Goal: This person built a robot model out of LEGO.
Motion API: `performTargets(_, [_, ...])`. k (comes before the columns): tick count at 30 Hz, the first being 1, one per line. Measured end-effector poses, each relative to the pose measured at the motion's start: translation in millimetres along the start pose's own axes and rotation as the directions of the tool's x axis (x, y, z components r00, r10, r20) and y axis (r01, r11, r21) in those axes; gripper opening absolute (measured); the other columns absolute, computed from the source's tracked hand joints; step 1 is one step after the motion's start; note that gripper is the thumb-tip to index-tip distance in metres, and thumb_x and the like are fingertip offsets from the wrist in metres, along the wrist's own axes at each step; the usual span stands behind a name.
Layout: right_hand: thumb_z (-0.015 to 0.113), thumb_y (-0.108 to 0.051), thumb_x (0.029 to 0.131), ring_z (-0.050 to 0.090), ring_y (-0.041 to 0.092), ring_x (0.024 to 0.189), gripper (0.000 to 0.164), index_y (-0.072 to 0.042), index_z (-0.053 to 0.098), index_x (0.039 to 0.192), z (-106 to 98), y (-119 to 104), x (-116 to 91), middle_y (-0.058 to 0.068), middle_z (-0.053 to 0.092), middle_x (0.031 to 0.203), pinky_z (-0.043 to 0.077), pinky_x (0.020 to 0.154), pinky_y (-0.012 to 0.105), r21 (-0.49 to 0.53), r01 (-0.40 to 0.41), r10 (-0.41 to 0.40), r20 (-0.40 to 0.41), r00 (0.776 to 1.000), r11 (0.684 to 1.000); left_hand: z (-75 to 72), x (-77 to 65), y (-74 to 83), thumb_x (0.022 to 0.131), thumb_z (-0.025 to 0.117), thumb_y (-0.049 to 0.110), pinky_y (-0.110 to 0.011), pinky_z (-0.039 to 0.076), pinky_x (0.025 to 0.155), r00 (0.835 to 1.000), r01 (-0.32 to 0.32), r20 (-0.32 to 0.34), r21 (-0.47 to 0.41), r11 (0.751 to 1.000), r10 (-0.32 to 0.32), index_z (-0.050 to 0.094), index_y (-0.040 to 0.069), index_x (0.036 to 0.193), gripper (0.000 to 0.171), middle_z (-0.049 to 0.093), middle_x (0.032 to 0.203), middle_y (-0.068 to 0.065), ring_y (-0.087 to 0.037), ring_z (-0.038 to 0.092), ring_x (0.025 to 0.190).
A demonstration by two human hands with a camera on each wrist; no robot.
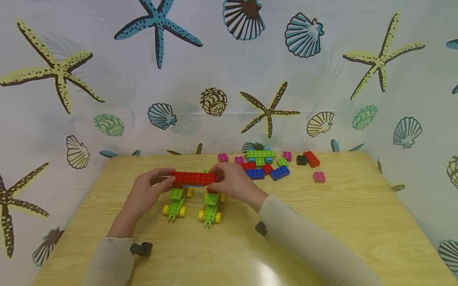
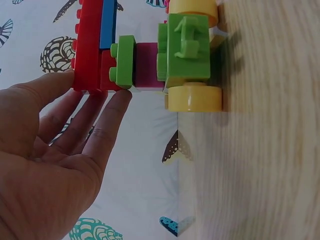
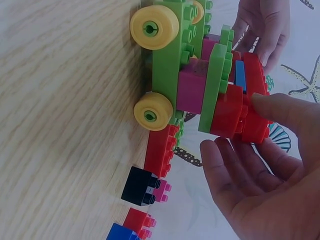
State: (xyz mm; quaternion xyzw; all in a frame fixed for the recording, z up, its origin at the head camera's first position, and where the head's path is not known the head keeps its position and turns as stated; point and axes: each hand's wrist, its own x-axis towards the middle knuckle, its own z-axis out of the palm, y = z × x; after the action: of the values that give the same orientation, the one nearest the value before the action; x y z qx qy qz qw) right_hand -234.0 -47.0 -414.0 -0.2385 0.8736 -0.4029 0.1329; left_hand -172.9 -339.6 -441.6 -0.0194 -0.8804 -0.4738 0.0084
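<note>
A long red brick (image 1: pixel 193 178) bridges two green wheeled bases, the left base (image 1: pixel 175 208) and the right base (image 1: pixel 209 214), both with yellow wheels. My left hand (image 1: pixel 142 195) pinches its left end between thumb and fingers. At the other end, my right hand (image 1: pixel 234 183) grips it, thumb on the near side. Beneath the long brick, a blue brick (image 2: pixel 108 25) shows between the stacks. In the right wrist view the right stack has a pink brick (image 3: pixel 192 86), a green plate (image 3: pixel 214 87) and a shorter red brick (image 3: pixel 227 111) below the long one.
Behind the right hand lies a green base with blue wheels (image 1: pixel 260 154). Loose bricks are scattered around it, including a blue brick (image 1: pixel 280 172), a black brick (image 1: pixel 301 160), a red brick (image 1: pixel 311 159) and a pink brick (image 1: pixel 319 177). A patterned cloth (image 1: pixel 200 71) hangs behind the table.
</note>
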Motion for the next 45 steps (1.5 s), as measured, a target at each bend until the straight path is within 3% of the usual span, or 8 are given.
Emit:
performTargets(6, [0.080,-0.023,0.105,0.072,0.024,0.118,0.035,-0.013,0.073,0.138,-1.9,-1.5,2.6,0.005,0.078,0.131,0.064,0.107,0.043,-0.010,-0.001,0.001,0.001,1.000,1.000,0.7,0.3,-1.2,0.116,0.064,0.036,-0.047,0.063,0.107,1.000,0.007,0.011,-0.019,1.000,-0.007,0.059,0.008,0.161,0.053,0.059,0.163,-0.022,-0.046,0.066,0.144])
performTargets(15, [0.079,-0.025,0.106,0.070,0.027,0.125,0.037,-0.014,0.072,0.140,-3.9,1.1,10.8,0.006,0.075,0.140,0.062,0.111,0.044,-0.038,-0.021,0.021,0.003,1.000,0.999,3.7,3.0,-2.6,0.116,0.063,0.039,-0.044,0.063,0.108,1.000,0.006,-0.005,-0.015,1.000,-0.007,0.058,0.010,0.162,0.055,0.055,0.168,-0.020,-0.044,0.064,0.147])
performTargets(23, [0.079,-0.025,0.107,0.069,0.029,0.126,0.038,-0.013,0.071,0.142,-5.4,4.2,13.8,0.008,0.074,0.141,0.061,0.113,0.047,-0.037,-0.016,0.017,0.009,1.000,0.999,6.4,5.3,-5.5,0.116,0.060,0.048,-0.062,0.051,0.125,1.000,0.010,-0.028,0.045,0.999,-0.009,0.058,0.013,0.162,0.058,0.062,0.162,-0.017,-0.040,0.056,0.152])
performTargets(32, [0.079,-0.024,0.106,0.068,0.029,0.127,0.036,-0.013,0.072,0.140,-4.2,5.4,15.5,0.009,0.074,0.141,0.061,0.113,0.047,-0.032,-0.021,0.021,0.012,1.000,0.999,7.2,4.9,-5.9,0.116,0.061,0.042,-0.047,0.063,0.109,1.000,0.021,0.001,-0.026,0.999,-0.021,0.057,0.010,0.162,0.057,0.058,0.164,-0.022,-0.045,0.069,0.140])
performTargets(39, [0.079,-0.024,0.106,0.069,0.028,0.127,0.035,-0.014,0.072,0.139,-4.0,4.8,15.6,0.008,0.074,0.140,0.061,0.113,0.047,-0.027,-0.025,0.025,0.010,1.000,0.999,7.8,5.3,-6.3,0.116,0.061,0.043,-0.050,0.061,0.109,0.999,0.034,-0.003,-0.028,0.999,-0.034,0.057,0.011,0.162,0.056,0.048,0.174,-0.022,-0.046,0.068,0.143])
performTargets(45, [0.079,-0.023,0.106,0.069,0.029,0.126,0.036,-0.013,0.072,0.140,-3.4,4.6,15.3,0.009,0.074,0.140,0.061,0.113,0.047,-0.025,-0.023,0.023,0.008,1.000,0.999,9.1,3.8,-4.3,0.117,0.062,0.037,-0.046,0.062,0.107,0.999,0.038,-0.003,-0.067,0.997,-0.038,0.057,0.008,0.162,0.054,0.053,0.169,-0.023,-0.047,0.068,0.142])
